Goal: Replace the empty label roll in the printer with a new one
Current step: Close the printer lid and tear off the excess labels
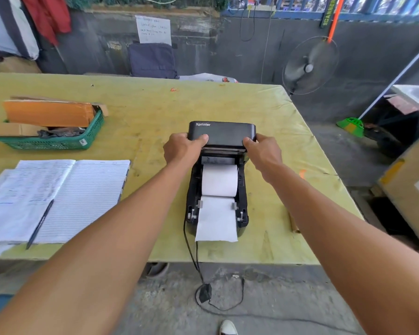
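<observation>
A black Xprinter label printer (194,189) stands on the yellow-green table (155,112) with its lid (224,132) raised. A full white label roll (219,180) lies in the open bay, and its paper (217,221) runs forward over the front edge. My left hand (183,148) grips the lid's left side, thumb on top. My right hand (264,151) grips the lid's right side. A brown cardboard core (293,223) lies on the table to the right of the printer.
An open lined notebook (82,194) with a pen (39,223) lies at the left. A green basket (87,134) with cardboard stands at the far left. The printer's cable and adapter (205,292) hang to the floor. A fan (310,66) stands beyond the table's right corner.
</observation>
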